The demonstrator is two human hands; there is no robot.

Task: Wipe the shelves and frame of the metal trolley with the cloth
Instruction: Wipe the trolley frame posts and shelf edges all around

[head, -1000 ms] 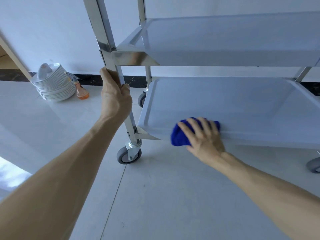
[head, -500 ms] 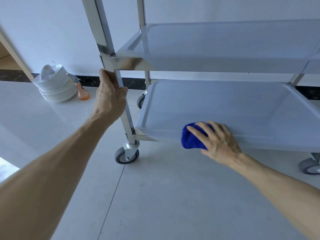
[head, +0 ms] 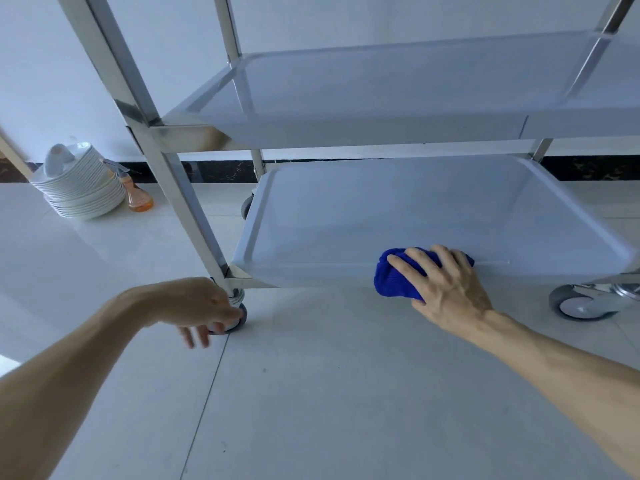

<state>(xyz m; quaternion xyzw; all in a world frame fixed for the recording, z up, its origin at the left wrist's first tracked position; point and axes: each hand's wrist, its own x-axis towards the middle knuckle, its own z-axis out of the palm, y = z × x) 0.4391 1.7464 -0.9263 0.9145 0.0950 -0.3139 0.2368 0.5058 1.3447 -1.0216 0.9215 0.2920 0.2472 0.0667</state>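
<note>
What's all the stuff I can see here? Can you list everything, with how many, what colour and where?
trolley: one, shiny silver metal, fills the middle and right, standing on the floor
shelves: two in view, pale grey, one above the other in the trolley
wheels: three visible, grey, under the trolley's corners
cloth: one, bright blue, on the near rim of the lower shelf
plates: one stack, white, on the floor by the wall at left
spray bottle: one, orange liquid, on the floor beside the plates
floor: pale tiles
wall: white, with a dark skirting strip
left hand: loose, near the front left wheel
right hand: presses the cloth
</note>
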